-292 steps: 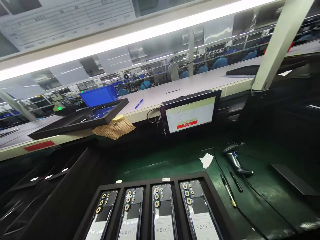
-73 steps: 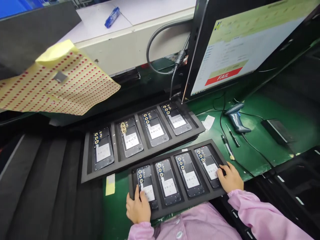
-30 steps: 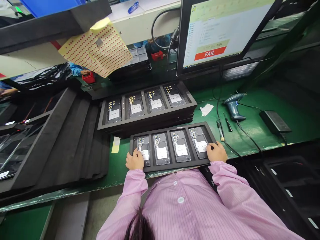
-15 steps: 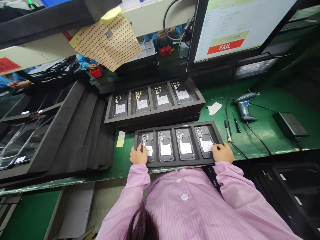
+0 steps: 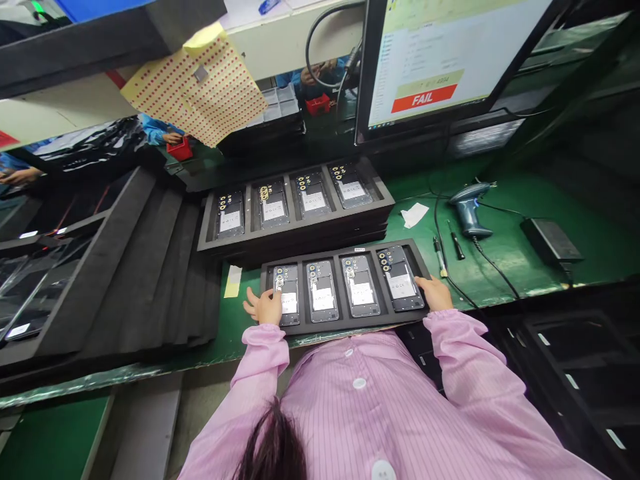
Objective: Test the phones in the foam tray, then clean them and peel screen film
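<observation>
A black foam tray [image 5: 367, 325] lies near the green bench's front edge, with several phone housings in its compartments, camera rings at the top and white labels below. My left hand [image 5: 266, 308] is at its left end, fingers spread outward and the thumb side over the leftmost housing [image 5: 289, 312]. At the right end, my right hand [image 5: 436, 293] has a digit stretched onto the rim beside the rightmost housing [image 5: 401, 283]; its other fingers are partly hidden. Behind lies a stack of similar trays [image 5: 300, 233], the top one holding several housings.
Large black trays [image 5: 125, 267] lean in layers at the left. To the right are a scanner [image 5: 470, 210], a pen [image 5: 440, 257], a screwdriver [image 5: 457, 245], cables and a black box [image 5: 550, 240]. A monitor [image 5: 425, 67] shows FAIL. Blue-sleeved people [image 5: 160, 130] are beyond.
My left hand has loosened from the tray's end, its fingers now spread. My right hand's grasp looks looser, with a digit extended on the rim. The camera view has shifted slightly.
</observation>
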`<state>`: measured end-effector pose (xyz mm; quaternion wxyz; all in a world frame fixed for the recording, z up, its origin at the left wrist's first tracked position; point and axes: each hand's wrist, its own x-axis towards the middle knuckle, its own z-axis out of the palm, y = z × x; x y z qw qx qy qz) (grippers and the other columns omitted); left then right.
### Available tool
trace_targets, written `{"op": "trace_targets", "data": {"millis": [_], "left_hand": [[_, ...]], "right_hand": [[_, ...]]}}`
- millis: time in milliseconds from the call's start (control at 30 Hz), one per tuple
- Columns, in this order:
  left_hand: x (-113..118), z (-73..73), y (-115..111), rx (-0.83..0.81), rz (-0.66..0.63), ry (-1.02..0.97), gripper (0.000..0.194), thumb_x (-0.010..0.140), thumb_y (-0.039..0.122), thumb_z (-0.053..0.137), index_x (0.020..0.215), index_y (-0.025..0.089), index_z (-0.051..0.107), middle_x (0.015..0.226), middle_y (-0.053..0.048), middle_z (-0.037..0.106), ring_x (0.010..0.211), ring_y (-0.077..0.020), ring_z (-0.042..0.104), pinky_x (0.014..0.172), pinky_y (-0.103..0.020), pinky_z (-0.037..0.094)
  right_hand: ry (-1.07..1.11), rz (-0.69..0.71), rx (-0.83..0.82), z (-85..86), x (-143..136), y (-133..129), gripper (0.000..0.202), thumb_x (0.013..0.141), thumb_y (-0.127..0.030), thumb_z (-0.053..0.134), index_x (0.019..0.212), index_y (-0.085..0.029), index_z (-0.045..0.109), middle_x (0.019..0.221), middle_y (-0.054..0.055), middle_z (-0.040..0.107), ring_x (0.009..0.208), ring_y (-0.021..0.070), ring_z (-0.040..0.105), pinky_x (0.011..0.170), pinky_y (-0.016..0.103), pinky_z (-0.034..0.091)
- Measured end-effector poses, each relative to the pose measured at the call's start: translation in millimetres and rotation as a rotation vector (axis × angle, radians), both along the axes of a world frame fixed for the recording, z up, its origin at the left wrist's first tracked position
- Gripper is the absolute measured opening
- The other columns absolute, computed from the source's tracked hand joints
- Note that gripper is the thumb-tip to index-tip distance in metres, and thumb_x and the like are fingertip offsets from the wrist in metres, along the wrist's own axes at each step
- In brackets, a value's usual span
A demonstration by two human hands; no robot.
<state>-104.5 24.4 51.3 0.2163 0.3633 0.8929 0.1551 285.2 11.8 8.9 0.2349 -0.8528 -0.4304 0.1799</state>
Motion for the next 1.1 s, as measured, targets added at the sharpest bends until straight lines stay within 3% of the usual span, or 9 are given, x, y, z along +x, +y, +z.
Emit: {"op": "trace_targets", "data": {"millis": [67, 167, 233, 367, 567, 767, 1000, 1100], "left_hand": [[4, 4.1, -1, 0.051, -0.087, 0.005, 0.031, 0.075, 0.032, 0.051, 0.101, 0.017, 0.061, 0.148, -0.009, 0.022, 0.135, -0.0361, 0.016, 0.105, -0.049, 0.023], [5, 5.9, -3, 0.066, -0.22, -0.081, 0.031, 0.077, 0.026, 0.048, 0.106, 0.016, 0.055, 0.117, -0.012, 0.058, 0.111, -0.0264, 0.051, 0.095, -0.039, 0.038], [2, 3.5, -5, 0.039, -0.271, -0.143, 0.028, 0.078, 0.027, 0.048, 0.103, 0.017, 0.056, 0.095, -0.01, 0.066, 0.093, -0.0251, 0.061, 0.084, -0.036, 0.044], [-6, -7.9, -13, 0.037, -0.267, -0.2, 0.022, 0.079, 0.031, 0.049, 0.092, 0.016, 0.059, 0.092, -0.012, 0.067, 0.093, -0.0275, 0.061, 0.081, -0.036, 0.045], [-17, -26.8, -21, 0.116, -0.184, -0.322, 0.028, 0.083, 0.032, 0.043, 0.1, 0.015, 0.058, 0.099, -0.009, 0.068, 0.092, -0.021, 0.063, 0.081, -0.031, 0.047], [-18, -30.0, -21, 0.174, -0.178, -0.401, 0.03, 0.076, 0.032, 0.054, 0.098, 0.013, 0.059, 0.097, -0.01, 0.068, 0.092, -0.0223, 0.062, 0.084, -0.034, 0.046], [-17, -29.5, -25, 0.273, -0.14, -0.468, 0.028, 0.073, 0.032, 0.056, 0.095, 0.014, 0.057, 0.096, -0.01, 0.068, 0.088, -0.021, 0.064, 0.083, -0.034, 0.048], [-15, -29.3, -26, 0.306, -0.12, -0.473, 0.027, 0.074, 0.034, 0.055, 0.093, 0.016, 0.057, 0.096, -0.01, 0.068, 0.088, -0.0214, 0.064, 0.08, -0.033, 0.049]], "right_hand": [[-0.037, 0.011, 0.005, 2.1, -9, -4, 0.034, 0.071, -0.045, 0.05, 0.063, -0.019, 0.069, 0.11, 0.012, 0.06, 0.105, 0.0293, 0.049, 0.085, 0.043, 0.04], [-0.08, 0.043, 0.013, 4.9, -19, -10, 0.035, 0.074, -0.044, 0.048, 0.061, -0.019, 0.068, 0.123, 0.012, 0.051, 0.117, 0.0309, 0.04, 0.093, 0.048, 0.034], [-0.088, 0.062, 0.01, 5.8, -21, -12, 0.034, 0.077, -0.041, 0.045, 0.063, -0.019, 0.068, 0.125, 0.01, 0.05, 0.12, 0.0293, 0.038, 0.096, 0.048, 0.033], [-0.083, 0.082, -0.006, 4.9, -16, -12, 0.033, 0.078, -0.038, 0.043, 0.065, -0.02, 0.068, 0.127, 0.008, 0.049, 0.124, 0.0285, 0.035, 0.098, 0.047, 0.031], [-0.069, 0.086, 0.003, 3.1, -12, -12, 0.037, 0.08, -0.036, 0.037, 0.071, -0.02, 0.068, 0.128, 0.008, 0.049, 0.121, 0.0274, 0.038, 0.097, 0.044, 0.034], [-0.056, 0.082, 0.036, 3.9, -13, -14, 0.04, 0.082, -0.033, 0.032, 0.085, -0.016, 0.068, 0.131, 0.011, 0.048, 0.123, 0.0269, 0.037, 0.1, 0.044, 0.031], [-0.017, 0.077, 0.097, 0.8, -10, -13, 0.031, 0.072, -0.043, 0.048, 0.06, -0.02, 0.065, 0.126, 0.008, 0.052, 0.121, 0.0303, 0.035, 0.098, 0.05, 0.028], [-0.021, 0.032, 0.179, 5.1, -13, -14, 0.035, 0.072, -0.044, 0.045, 0.056, -0.019, 0.063, 0.126, 0.011, 0.051, 0.124, 0.0329, 0.029, 0.099, 0.053, 0.023]]}}
